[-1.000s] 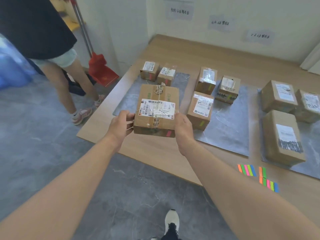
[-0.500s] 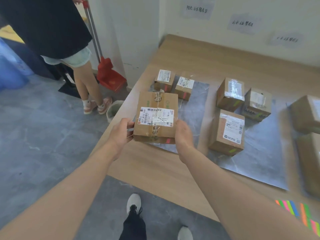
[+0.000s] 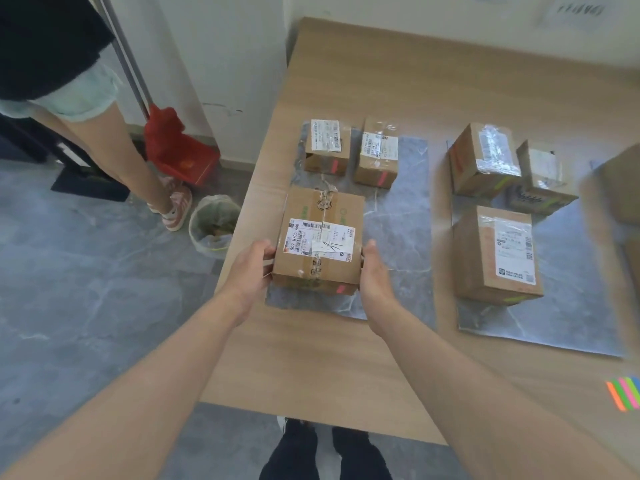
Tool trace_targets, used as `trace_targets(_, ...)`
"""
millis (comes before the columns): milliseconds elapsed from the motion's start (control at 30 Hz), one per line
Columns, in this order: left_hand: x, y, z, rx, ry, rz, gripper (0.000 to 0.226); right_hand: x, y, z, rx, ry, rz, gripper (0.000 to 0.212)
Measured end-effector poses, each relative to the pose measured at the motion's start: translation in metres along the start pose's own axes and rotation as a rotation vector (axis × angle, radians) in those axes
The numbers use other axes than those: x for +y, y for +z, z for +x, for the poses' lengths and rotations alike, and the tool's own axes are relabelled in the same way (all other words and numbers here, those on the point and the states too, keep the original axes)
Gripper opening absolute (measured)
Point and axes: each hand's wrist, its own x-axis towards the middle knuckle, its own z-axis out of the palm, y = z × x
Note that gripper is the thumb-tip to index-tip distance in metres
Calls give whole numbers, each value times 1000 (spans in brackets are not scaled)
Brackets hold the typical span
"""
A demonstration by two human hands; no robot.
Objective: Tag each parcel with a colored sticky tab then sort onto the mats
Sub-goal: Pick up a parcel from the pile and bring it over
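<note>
head cam | worn high, faces forward-down | close over table (image 3: 346,358) | single view

- The parcel (image 3: 320,216) I hold has a white shipping label (image 3: 320,241) with "507 N705 A68" printed sideways along its left edge, beside barcodes.
- A white patch (image 3: 329,247) on that label bears a black handwritten mark I cannot read.
- The green print (image 3: 304,213) on the parcel's top is too faint to read.
- The small parcels (image 3: 325,135) behind and the large parcel (image 3: 514,249) to my right carry labels with barcodes and fine print too small to read.
- The paper sheet (image 3: 581,10) on the wall shows blurred handwriting.
</note>
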Motion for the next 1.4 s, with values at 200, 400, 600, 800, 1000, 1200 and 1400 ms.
trace_targets(200,1,5,29,2,-10,11,28,-8,12,31,8,-39,25,58)
trace_targets(400,2,5,35,2,-1,53,31,-7,17,39,15,-60,78,42)
trace_targets(600,29,9,25,39,77,42,44,-37,0,13,54,-101,42,51)
trace_targets(800,72,21,-12,-39,172,46,47,-67,-4,-22,123,-221,86,54)
trace_targets(1000,110,26,-58,-110,259,55,54,-95,-20,-61,121,-346,146,55)
trace_targets(1200,146,46,-110,-239,370,96,35,-119,-52,-112,152,-461,171,51)
trace_targets(1400,170,73,-155,-304,446,171,59,-137,-107,-165,224,-586,190,48)
